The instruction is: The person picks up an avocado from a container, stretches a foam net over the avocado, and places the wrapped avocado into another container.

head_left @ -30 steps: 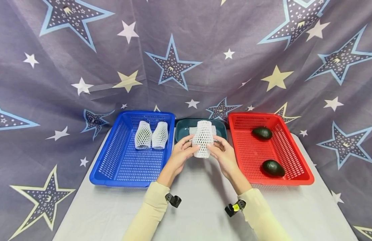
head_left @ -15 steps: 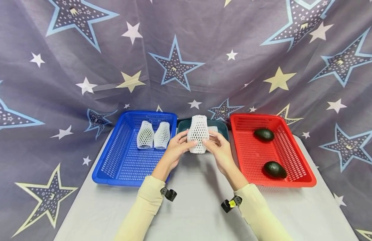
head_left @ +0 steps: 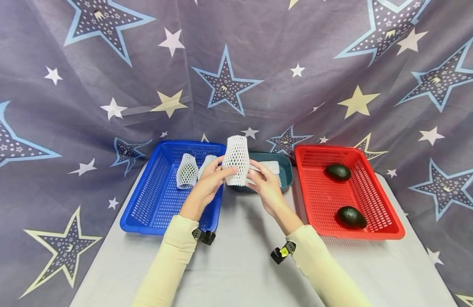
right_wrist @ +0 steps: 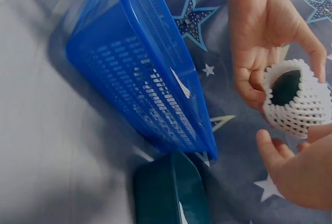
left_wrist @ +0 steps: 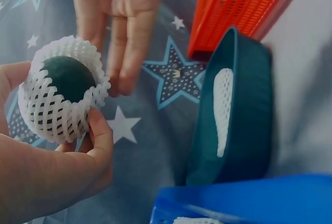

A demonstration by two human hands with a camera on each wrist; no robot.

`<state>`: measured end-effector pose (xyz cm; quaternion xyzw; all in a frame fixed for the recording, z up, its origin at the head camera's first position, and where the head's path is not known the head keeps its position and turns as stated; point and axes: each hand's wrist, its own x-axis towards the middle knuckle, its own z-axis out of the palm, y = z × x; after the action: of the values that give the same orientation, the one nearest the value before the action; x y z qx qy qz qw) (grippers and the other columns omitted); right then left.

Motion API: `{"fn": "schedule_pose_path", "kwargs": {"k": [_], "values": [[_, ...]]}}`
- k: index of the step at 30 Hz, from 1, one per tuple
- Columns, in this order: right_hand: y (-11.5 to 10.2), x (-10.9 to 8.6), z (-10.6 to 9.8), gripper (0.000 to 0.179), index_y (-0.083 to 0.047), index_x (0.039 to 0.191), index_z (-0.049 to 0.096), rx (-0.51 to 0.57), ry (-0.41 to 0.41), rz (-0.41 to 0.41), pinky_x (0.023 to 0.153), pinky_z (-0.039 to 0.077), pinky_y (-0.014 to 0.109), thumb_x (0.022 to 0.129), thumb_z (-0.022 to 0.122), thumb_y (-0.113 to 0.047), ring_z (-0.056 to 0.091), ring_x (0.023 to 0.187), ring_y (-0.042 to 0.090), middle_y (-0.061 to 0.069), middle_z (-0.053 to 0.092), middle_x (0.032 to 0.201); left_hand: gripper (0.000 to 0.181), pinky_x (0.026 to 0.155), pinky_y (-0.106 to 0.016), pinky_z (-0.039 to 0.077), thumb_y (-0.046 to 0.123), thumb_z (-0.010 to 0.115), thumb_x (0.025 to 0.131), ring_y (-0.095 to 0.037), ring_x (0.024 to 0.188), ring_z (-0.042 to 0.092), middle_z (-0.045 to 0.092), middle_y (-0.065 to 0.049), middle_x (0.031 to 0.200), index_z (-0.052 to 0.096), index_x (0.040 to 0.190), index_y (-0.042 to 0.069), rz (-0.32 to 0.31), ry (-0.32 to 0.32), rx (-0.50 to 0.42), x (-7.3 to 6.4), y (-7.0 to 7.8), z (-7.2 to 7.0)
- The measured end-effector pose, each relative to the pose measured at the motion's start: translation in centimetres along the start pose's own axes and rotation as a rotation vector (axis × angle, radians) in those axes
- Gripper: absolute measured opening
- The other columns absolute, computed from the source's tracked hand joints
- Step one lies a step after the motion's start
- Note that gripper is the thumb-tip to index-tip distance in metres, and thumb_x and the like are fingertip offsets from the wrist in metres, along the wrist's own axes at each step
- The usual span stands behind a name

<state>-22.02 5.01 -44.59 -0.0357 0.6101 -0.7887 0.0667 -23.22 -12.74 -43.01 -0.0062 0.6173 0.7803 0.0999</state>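
A dark green avocado [left_wrist: 70, 79] sits inside a white foam net sleeve [head_left: 237, 155], its bare end showing through the opening in both wrist views. My left hand [head_left: 207, 183] holds the sleeved avocado between thumb and fingers, above the gap between the blue basket and the green tray. Beside it on the right is my right hand [head_left: 269, 192], its fingers extended close to the sleeve. In the left wrist view that hand's straight fingers [left_wrist: 129, 47] appear apart from the net; whether its thumb touches it in the right wrist view cannot be told.
The blue basket [head_left: 160, 215] on the left holds two sleeved items [head_left: 187, 172], one partly hidden by my left hand. A dark green tray [head_left: 286, 170] at the back contains white foam netting [head_left: 272, 167]. On the right, the red basket [head_left: 321, 198] holds two bare avocados [head_left: 352, 217].
Both hands have shifted left and slightly up, the sleeved avocado moving from over the tray toward the blue basket. The right hand's fingers have come away from the front of the sleeve.
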Motion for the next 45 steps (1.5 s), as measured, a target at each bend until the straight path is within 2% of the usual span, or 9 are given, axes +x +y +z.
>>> {"fn": "schedule_pose_path", "kwargs": {"k": [4, 10, 14, 21, 27, 31, 36, 41, 45], "values": [[0.7, 0.4, 1.3, 0.044, -0.001, 0.147, 0.05, -0.05, 0.01, 0.067, 0.088, 0.061, 0.035, 0.103, 0.054, -0.001, 0.066, 0.092, 0.008, 0.012, 0.066, 0.117, 0.067, 0.084, -0.02, 0.052, 0.006, 0.068, 0.092, -0.008, 0.101, 0.062, 0.058, -0.013, 0.136, 0.039, 0.152, 0.005, 0.014, 0.032, -0.014, -0.2, 0.6, -0.9], [1.9, 0.9, 2.9, 0.046, 0.001, 0.144, 0.052, -0.17, -0.008, 0.166, 0.096, 0.058, 0.048, 0.098, 0.061, 0.0, 0.068, 0.097, 0.018, 0.027, 0.067, 0.124, 0.068, 0.082, -0.018, 0.052, 0.005, 0.067, 0.093, -0.007, 0.098, 0.064, 0.06, -0.012, 0.134, 0.036, 0.154, 0.006, 0.035, 0.053, -0.002, -0.3, 1.7, -2.4], [2.9, 1.1, 3.7, 0.052, 0.005, 0.145, 0.048, -0.251, -0.05, 0.217, 0.094, 0.059, 0.046, 0.097, 0.065, -0.003, 0.069, 0.102, 0.024, 0.031, 0.065, 0.128, 0.069, 0.077, -0.017, 0.049, 0.008, 0.068, 0.093, -0.005, 0.092, 0.062, 0.061, -0.009, 0.131, 0.036, 0.155, 0.008, 0.033, 0.089, 0.045, -0.4, 2.6, -3.4], [5.1, 1.2, 4.9, 0.063, 0.016, 0.145, 0.041, -0.294, -0.107, 0.278, 0.086, 0.061, 0.046, 0.089, 0.07, 0.007, 0.073, 0.088, 0.03, 0.032, 0.07, 0.109, 0.072, 0.078, -0.017, 0.05, 0.01, 0.07, 0.093, -0.004, 0.093, 0.063, 0.06, -0.011, 0.135, 0.035, 0.156, 0.01, 0.028, 0.131, 0.11, -0.1, 4.0, -4.9], [5.7, 1.1, 5.9, 0.052, 0.016, 0.129, 0.053, -0.334, -0.084, 0.35, 0.075, 0.063, 0.041, 0.081, 0.073, 0.016, 0.065, 0.06, 0.013, 0.021, 0.071, 0.087, 0.073, 0.071, -0.016, 0.048, 0.014, 0.075, 0.091, -0.004, 0.085, 0.059, 0.063, 0.006, 0.107, 0.04, 0.154, 0.011, 0.009, 0.233, 0.2, 0.4, 5.1, -6.9], [5.5, 1.2, 6.0, 0.045, 0.016, 0.121, 0.054, -0.314, -0.069, 0.384, 0.068, 0.063, 0.034, 0.08, 0.072, 0.018, 0.062, 0.055, 0.012, 0.009, 0.061, 0.077, 0.077, 0.079, -0.019, 0.051, 0.014, 0.077, 0.088, -0.005, 0.091, 0.06, 0.06, 0.006, 0.107, 0.039, 0.155, 0.011, -0.001, 0.329, 0.242, 0.7, 5.8, -8.8], [5.3, 1.3, 5.9, 0.043, 0.017, 0.12, 0.053, -0.299, -0.065, 0.412, 0.073, 0.063, 0.035, 0.082, 0.071, 0.018, 0.063, 0.056, 0.012, 0.008, 0.058, 0.082, 0.081, 0.089, -0.025, 0.052, 0.011, 0.079, 0.084, -0.006, 0.092, 0.059, 0.062, -0.001, 0.115, 0.039, 0.154, 0.012, -0.037, 0.444, 0.305, 1.4, 6.1, -11.1], [5.5, 1.3, 5.9, 0.039, 0.015, 0.116, 0.055, -0.318, -0.055, 0.415, 0.075, 0.063, 0.036, 0.082, 0.073, 0.016, 0.062, 0.055, 0.012, 0.008, 0.057, 0.083, 0.086, 0.107, -0.043, 0.05, 0.018, 0.08, 0.083, -0.022, 0.116, 0.058, 0.052, -0.017, 0.148, 0.035, 0.156, 0.013, -0.114, 0.526, 0.463, 2.2, 5.8, -13.0], [5.5, 1.3, 6.0, 0.039, 0.014, 0.115, 0.055, -0.323, -0.048, 0.418, 0.075, 0.063, 0.037, 0.081, 0.073, 0.017, 0.062, 0.056, 0.013, 0.009, 0.056, 0.084, 0.084, 0.107, -0.05, 0.049, 0.024, 0.081, 0.081, -0.037, 0.129, 0.05, 0.05, -0.021, 0.148, 0.04, 0.153, 0.01, -0.135, 0.582, 0.687, 2.8, 5.2, -14.0]]}}
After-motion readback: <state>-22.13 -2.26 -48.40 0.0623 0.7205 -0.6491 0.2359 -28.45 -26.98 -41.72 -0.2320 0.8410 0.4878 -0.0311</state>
